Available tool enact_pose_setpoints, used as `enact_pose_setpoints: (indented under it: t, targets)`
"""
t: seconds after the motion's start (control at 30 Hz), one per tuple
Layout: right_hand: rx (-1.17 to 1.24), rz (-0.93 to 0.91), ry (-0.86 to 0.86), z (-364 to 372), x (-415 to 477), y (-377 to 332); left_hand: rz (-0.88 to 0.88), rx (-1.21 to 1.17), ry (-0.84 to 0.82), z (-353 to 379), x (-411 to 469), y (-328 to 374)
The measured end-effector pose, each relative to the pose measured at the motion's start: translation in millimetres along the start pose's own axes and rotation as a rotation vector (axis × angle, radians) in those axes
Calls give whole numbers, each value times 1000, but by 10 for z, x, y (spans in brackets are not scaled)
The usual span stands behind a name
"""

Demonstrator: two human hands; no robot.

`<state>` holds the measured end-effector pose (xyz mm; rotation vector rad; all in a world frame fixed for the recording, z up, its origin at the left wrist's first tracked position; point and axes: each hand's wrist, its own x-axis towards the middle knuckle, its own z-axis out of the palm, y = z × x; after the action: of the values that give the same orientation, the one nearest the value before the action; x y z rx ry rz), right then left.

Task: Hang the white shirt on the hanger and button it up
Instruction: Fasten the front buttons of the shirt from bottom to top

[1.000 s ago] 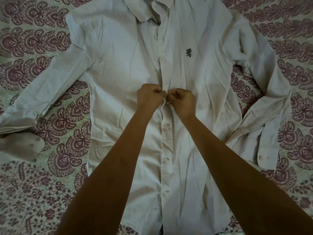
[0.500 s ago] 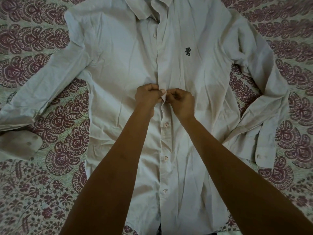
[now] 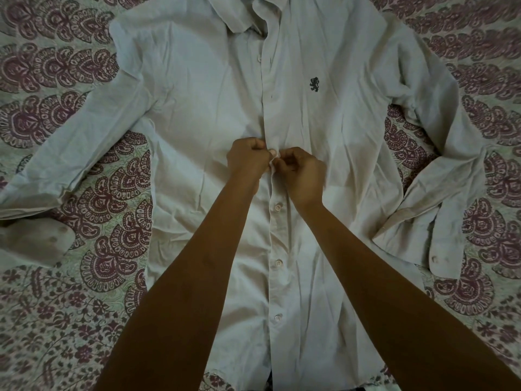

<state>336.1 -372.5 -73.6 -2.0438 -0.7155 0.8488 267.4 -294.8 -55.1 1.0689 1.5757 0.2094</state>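
White shirt [image 3: 197, 136] lying flat, front up, on patterned bedspread [image 3: 56, 306]. I'm seeing left hand [image 3: 246, 162] and right hand [image 3: 303, 173] both pinching placket [image 3: 275, 227] mid-chest. My guess: keeping hole edge taut, tipping button through sideways. Hanger not showing.

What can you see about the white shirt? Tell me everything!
The wrinkled white shirt lies front up on a patterned sheet, sleeves spread to both sides. A small dark logo sits on its chest. The left hand and right hand pinch its front edges at a button. Three buttons below are fastened; those above look undone, with the collar open.
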Motion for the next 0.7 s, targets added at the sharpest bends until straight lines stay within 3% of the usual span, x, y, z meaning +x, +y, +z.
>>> enact_pose_setpoints:
  t: [0.23, 0.53, 0.7]
  targets:
    - [-184, -124, 76, 48, -31, -21, 10, 16, -18, -26, 7, 31]
    - [-14, -34, -8, -21, 23, -1, -58, -138, -57, -13, 52, -56]
    - [9, 63, -70, -71, 122, 2, 189, 107, 1, -2, 46, -114]
